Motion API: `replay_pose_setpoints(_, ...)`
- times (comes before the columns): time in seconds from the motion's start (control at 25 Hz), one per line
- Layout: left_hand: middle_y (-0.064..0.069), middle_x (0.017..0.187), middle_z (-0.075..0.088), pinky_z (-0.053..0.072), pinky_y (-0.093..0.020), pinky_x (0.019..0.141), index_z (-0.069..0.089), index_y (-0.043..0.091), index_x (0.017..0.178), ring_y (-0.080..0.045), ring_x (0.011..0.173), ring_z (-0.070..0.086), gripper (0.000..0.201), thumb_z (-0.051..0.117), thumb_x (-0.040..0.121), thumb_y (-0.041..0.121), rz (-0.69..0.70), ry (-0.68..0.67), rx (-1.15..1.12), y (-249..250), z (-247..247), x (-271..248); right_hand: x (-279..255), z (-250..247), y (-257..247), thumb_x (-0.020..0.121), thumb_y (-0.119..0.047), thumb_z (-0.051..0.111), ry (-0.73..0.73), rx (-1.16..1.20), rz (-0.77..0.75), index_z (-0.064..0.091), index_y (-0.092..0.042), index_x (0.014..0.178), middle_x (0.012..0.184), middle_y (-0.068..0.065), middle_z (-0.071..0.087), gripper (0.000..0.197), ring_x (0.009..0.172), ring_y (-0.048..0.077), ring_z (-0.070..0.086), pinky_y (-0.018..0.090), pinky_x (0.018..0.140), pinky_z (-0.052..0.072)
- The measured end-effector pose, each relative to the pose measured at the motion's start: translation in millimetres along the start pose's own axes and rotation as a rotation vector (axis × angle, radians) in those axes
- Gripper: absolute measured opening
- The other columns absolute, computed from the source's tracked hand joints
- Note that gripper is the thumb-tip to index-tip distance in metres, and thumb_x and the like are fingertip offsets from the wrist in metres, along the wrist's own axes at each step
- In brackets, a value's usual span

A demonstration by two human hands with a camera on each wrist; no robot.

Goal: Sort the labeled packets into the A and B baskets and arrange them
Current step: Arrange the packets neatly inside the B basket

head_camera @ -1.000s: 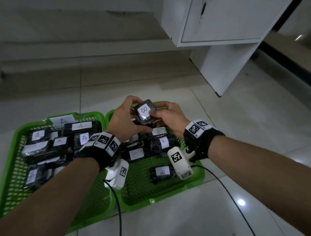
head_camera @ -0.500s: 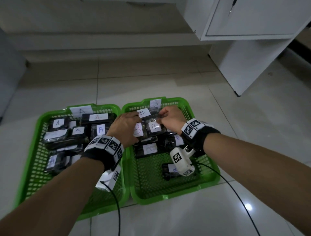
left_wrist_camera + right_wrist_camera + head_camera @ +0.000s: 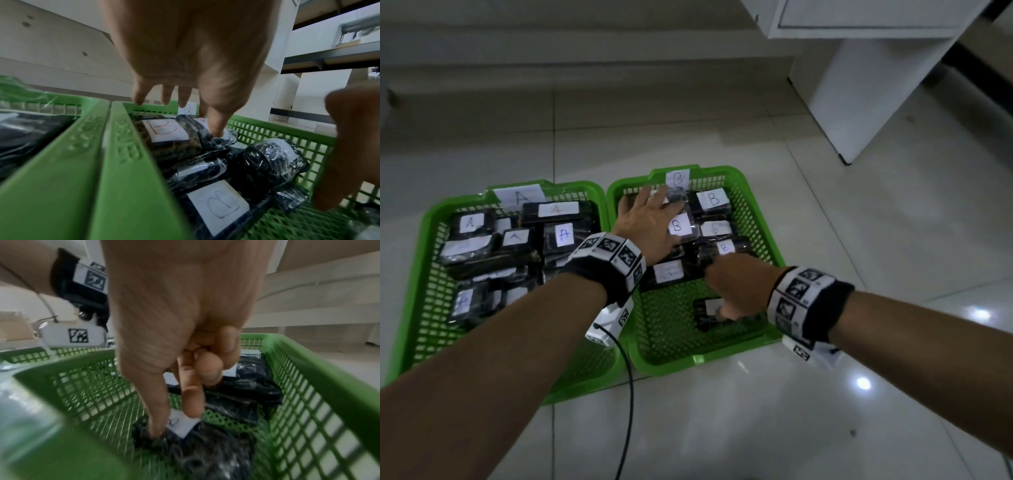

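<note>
**Two Hands at Work in the B Basket**

On the tiled floor [image 3: 825, 222] stand two green baskets side by side, their rims touching. Farthest left, the A basket [image 3: 428, 240] is packed with dark wrapped packets with white A labels, among them one A packet [image 3: 565, 234] near the inner wall. Next comes the B basket [image 3: 756, 212], tagged B on its far rim, with its packets crowded into the far half.

Over that far half lies the left hand [image 3: 650, 222], fingers straight and spread; in the left wrist view the thumb touches a wrapped packet [image 3: 216, 139] beside one labeled B [image 3: 164, 129]. It grips nothing.

Further right, in the near half of the basket, the right hand [image 3: 739, 291] reaches down to a lone packet [image 3: 705, 308] lying apart from the rest. In the right wrist view thumb and forefinger close in at its white label [image 3: 180, 423], the other fingers curled into the palm; whether the pinch has closed cannot be told.

At far right stands a white cabinet [image 3: 859, 85].
</note>
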State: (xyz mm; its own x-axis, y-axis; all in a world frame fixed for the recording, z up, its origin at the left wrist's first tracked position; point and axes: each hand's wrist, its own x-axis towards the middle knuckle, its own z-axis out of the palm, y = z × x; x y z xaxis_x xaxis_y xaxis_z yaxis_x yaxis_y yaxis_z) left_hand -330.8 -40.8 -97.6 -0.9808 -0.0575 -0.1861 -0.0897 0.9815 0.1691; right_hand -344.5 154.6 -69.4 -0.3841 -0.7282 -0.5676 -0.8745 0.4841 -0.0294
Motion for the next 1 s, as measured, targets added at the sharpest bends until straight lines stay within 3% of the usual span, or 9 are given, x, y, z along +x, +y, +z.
replay_pose_setpoints(0.12, 0.006, 0.166, 0.002, 0.019, -0.065, 0.116, 0.017, 0.04, 0.155, -0.03, 0.153, 0.001, 0.07, 0.055, 0.097, 0.042, -0.037, -0.113, -0.006, 1, 3, 10, -6, 17, 4, 0.079, -0.029, 0.086, -0.064, -0.01, 0.011, 0.063, -0.005, 0.102, 0.09, 0.005, 0.056, 0.041, 0.082, 0.023, 0.057, 0.035, 0.075, 0.053)
replay_pose_setpoints(0.24, 0.006, 0.166, 0.009, 0.024, -0.064, 0.115, 0.021, 0.039, 0.155, -0.03, 0.153, 0.003, 0.072, 0.061, 0.095, 0.036, -0.037, -0.092, -0.04, -2, 6, 13, -6, 21, 1, 0.079, -0.025, 0.083, -0.065, 0.017, -0.008, 0.058, -0.011, 0.083, 0.082, 0.003, 0.059, 0.028, 0.079, 0.023, 0.064, 0.034, 0.068, 0.054)
replay_pose_setpoints(0.32, 0.006, 0.166, 0.01, 0.025, -0.062, 0.116, 0.022, 0.039, 0.155, -0.031, 0.153, 0.004, 0.072, 0.061, 0.095, 0.035, -0.031, -0.081, -0.049, -4, 9, 14, -8, 12, 4, 0.076, -0.037, 0.081, -0.019, 0.144, 0.029, 0.049, -0.017, 0.073, 0.071, -0.005, 0.051, 0.038, 0.066, 0.016, 0.056, 0.029, 0.062, 0.048)
replay_pose_setpoints(0.44, 0.005, 0.166, 0.01, 0.028, -0.055, 0.117, 0.021, 0.035, 0.156, -0.032, 0.152, 0.007, 0.073, 0.061, 0.095, 0.035, -0.012, -0.083, -0.039, -6, 8, 12, -8, -22, 28, 0.071, -0.047, 0.08, 0.175, 0.261, 0.096, 0.065, -0.021, 0.071, 0.063, -0.007, 0.061, 0.03, 0.057, 0.011, 0.061, 0.025, 0.056, 0.048)
replay_pose_setpoints(0.52, 0.004, 0.166, 0.011, 0.03, -0.052, 0.116, 0.022, 0.034, 0.156, -0.033, 0.152, 0.009, 0.072, 0.061, 0.096, 0.034, -0.007, -0.085, -0.044, -5, 5, 11, -6, -42, 54, 0.069, -0.047, 0.079, 0.336, 0.258, 0.176, 0.066, -0.023, 0.074, 0.072, -0.005, 0.06, 0.028, 0.064, 0.014, 0.06, 0.027, 0.057, 0.047)
replay_pose_setpoints(0.6, 0.004, 0.165, 0.012, 0.031, -0.051, 0.116, 0.023, 0.034, 0.156, -0.032, 0.152, 0.01, 0.071, 0.061, 0.096, 0.032, -0.014, -0.084, -0.058, -4, 2, 10, 3, -52, 74, 0.069, -0.048, 0.077, 0.415, 0.139, 0.239, 0.065, -0.016, 0.081, 0.088, 0.002, 0.054, 0.036, 0.077, 0.02, 0.056, 0.028, 0.06, 0.042)
replay_pose_setpoints(0.72, 0.006, 0.165, 0.012, 0.031, -0.05, 0.116, 0.022, 0.035, 0.156, -0.032, 0.152, 0.009, 0.072, 0.061, 0.095, 0.029, -0.011, -0.093, -0.066, -5, 0, 10, 23, -50, 80, 0.073, -0.037, 0.08, 0.39, 0.033, 0.265, 0.06, -0.012, 0.087, 0.093, 0.005, 0.053, 0.034, 0.087, 0.025, 0.058, 0.028, 0.063, 0.038)
replay_pose_setpoints(0.84, 0.008, 0.165, 0.012, 0.03, -0.052, 0.116, 0.023, 0.036, 0.156, -0.032, 0.152, 0.01, 0.072, 0.061, 0.095, 0.026, -0.009, -0.094, -0.08, -6, 0, 11, 40, -44, 76, 0.075, -0.023, 0.079, 0.39, -0.001, 0.226, 0.06, -0.015, 0.097, 0.104, 0.007, 0.061, 0.031, 0.096, 0.026, 0.06, 0.031, 0.071, 0.044)
replay_pose_setpoints(1.0, 0.007, 0.165, 0.014, 0.033, -0.052, 0.115, 0.026, 0.034, 0.155, -0.033, 0.151, 0.012, 0.071, 0.062, 0.094, 0.023, 0.0, -0.076, -0.094, -7, 3, 12, 50, -37, 79, 0.073, -0.016, 0.078, 0.412, 0.077, 0.232, 0.062, -0.013, 0.099, 0.106, 0.007, 0.063, 0.031, 0.099, 0.027, 0.059, 0.033, 0.077, 0.047)
